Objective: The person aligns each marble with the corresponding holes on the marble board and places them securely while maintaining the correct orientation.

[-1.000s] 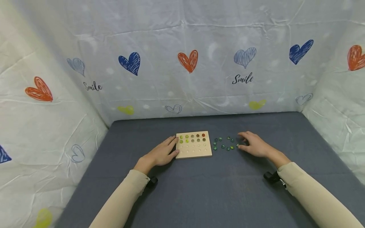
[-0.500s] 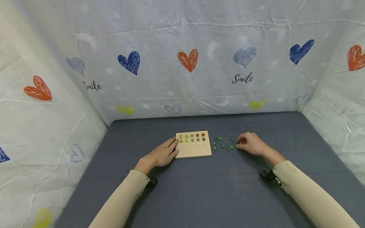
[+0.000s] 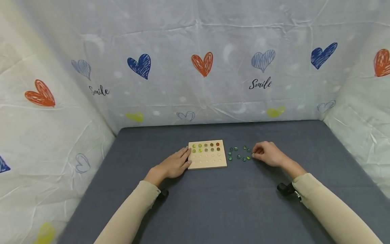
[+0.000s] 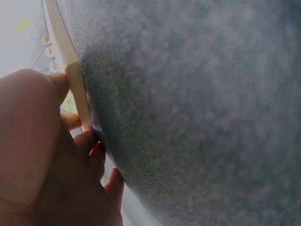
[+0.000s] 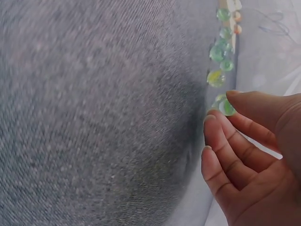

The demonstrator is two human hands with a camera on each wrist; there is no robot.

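A pale wooden board (image 3: 207,163) with rows of round hollows lies on the dark table; marbles fill its two far rows. My left hand (image 3: 172,165) rests at the board's left side, fingers fairly straight, with fingertips on its edge and the thumb at the near corner. Just right of the loose marbles, my right hand (image 3: 268,154) pinches a green-streaked glass marble (image 5: 226,107) between thumb and fingertips, low over the cloth. The other fingers are bent below it. In the head view the fingers hide this marble.
Several loose green marbles (image 3: 238,156) are scattered between the board and my right hand. A yellow-streaked one (image 3: 248,158) is closest to that hand. Behind the dark tabletop (image 3: 201,203) hangs a white curtain (image 3: 164,91) printed with hearts.
My right hand has shifted slightly left, and its spread thumb and fingers have closed together on a marble. My left hand stays at the board's edge.
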